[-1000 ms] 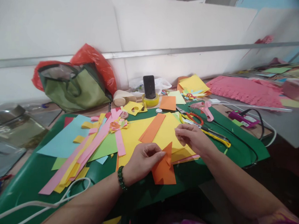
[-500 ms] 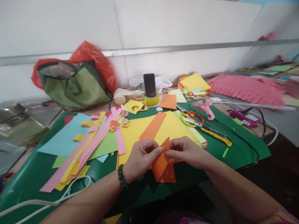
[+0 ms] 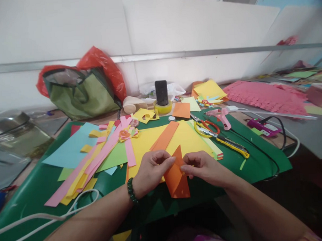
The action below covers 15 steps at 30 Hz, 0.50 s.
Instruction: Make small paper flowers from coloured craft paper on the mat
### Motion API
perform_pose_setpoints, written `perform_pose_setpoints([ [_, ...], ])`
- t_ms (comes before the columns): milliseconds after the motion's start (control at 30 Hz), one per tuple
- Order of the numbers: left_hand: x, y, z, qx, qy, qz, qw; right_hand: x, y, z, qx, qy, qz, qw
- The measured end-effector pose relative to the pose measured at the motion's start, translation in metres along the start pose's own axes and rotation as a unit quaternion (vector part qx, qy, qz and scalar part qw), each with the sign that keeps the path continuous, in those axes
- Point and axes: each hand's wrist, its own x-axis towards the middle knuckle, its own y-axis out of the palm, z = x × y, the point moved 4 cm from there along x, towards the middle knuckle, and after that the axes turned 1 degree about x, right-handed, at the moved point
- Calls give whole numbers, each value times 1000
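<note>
A folded piece of orange paper is held up near the front edge of the table, its top corner pointing upward. My left hand pinches its left side between thumb and fingers. At its right edge, my right hand is closed with thumb and forefinger on the paper. Just beyond the hands, an orange paper strip lies on a large yellow sheet. A ribbon-like paper flower with pink and yellow loops rests to the left.
Scissors, a yellow utility knife and a pink glue gun lie right on the green mat. Pink and yellow strips spread left. A phone stands in a tape roll. White cables cross the left front.
My right hand has shifted slightly to the right along the orange paper, and the paper's top corner leans a little further left. My left hand keeps its pinch.
</note>
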Motion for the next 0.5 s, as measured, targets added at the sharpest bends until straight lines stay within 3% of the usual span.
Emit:
perform_pose_setpoints([
  [167, -2, 2, 0, -16, -10, 1, 1000, -2, -3, -5, 27, 13, 5, 1000],
  [367, 3, -12, -2, -18, 8, -76, 997, -4, -13, -5, 23, 22, -29, 999],
  [500, 3, -10, 0, -6, 17, -65, 998, -2, -12, 3, 16, -4, -58, 998],
])
